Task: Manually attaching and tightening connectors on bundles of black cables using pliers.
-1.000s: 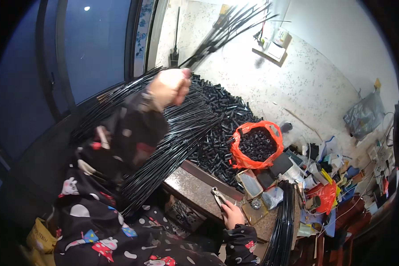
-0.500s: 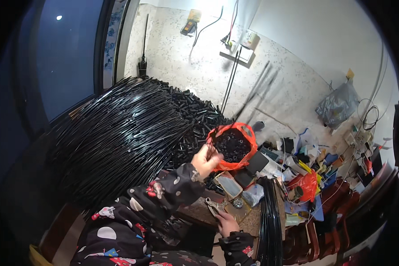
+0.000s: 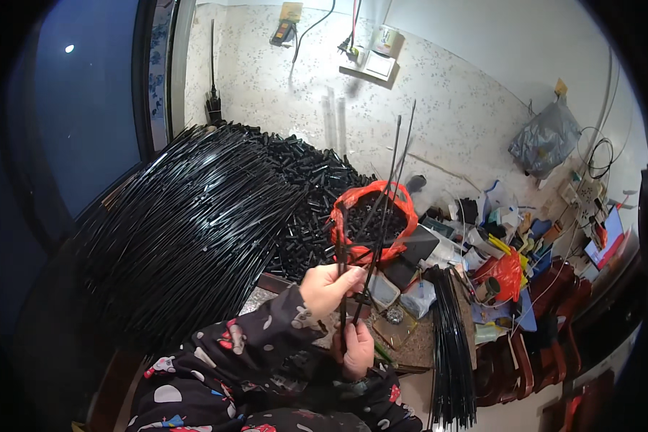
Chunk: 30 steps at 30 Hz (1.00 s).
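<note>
Presently, thin black rods [image 3: 387, 209] stand in both grips above the near edge of the bench [image 3: 419, 353]: the left hand [image 3: 330, 289] clenched round their shafts, the right hand [image 3: 358, 351] grasping lower down. A bare strip separates it from an overhanging rod bundle [image 3: 451, 345]. Beyond, an open red bag [image 3: 411, 211] contains small black parts [image 3: 358, 217].

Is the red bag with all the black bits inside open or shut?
Open: the red bag's rim is spread in a wide ring, and the small black parts show inside.
</note>
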### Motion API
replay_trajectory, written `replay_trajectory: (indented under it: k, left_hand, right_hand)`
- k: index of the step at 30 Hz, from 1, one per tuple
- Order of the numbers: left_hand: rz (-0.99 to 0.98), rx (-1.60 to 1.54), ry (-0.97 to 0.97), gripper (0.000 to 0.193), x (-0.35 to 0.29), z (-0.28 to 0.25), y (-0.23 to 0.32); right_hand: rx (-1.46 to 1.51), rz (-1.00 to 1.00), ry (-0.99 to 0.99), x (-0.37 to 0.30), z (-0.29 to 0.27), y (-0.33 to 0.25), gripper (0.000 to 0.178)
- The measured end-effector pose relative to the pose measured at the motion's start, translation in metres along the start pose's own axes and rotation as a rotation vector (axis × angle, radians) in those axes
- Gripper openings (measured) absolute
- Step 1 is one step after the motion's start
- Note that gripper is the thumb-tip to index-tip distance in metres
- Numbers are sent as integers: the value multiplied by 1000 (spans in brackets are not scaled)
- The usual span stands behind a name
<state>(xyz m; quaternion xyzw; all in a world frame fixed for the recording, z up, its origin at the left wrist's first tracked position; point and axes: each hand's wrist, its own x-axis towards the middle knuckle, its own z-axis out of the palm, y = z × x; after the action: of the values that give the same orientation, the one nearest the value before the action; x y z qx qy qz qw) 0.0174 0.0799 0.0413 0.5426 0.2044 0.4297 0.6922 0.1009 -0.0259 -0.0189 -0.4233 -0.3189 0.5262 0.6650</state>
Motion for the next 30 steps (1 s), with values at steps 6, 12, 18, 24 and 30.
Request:
replay_trajectory:
  k: [6, 12, 18, 24, 30]
  left_hand:
    - [153, -111, 517, 31, -19, -13, 44]
    - [245, -320, 475, 35, -27, -33, 76]
    - [-20, -270, 182, 30, -16, 4, 45]
    - [-191, -445, -58, 30, 6, 6, 15]
    - [-143, -407, -81, 28, 16, 4, 14]
  right_hand:
    - [-349, -257, 56, 19, -18, -19, 19]
    - [-186, -93, 15, 31, -27, -54, 23]
    - [-267, -171, -58, 18, -2, -59, 26]
    - [-646, -228, -43, 0, -7, -3, 52]
    - [-286, 13, -143, 1, -5, 12, 36]
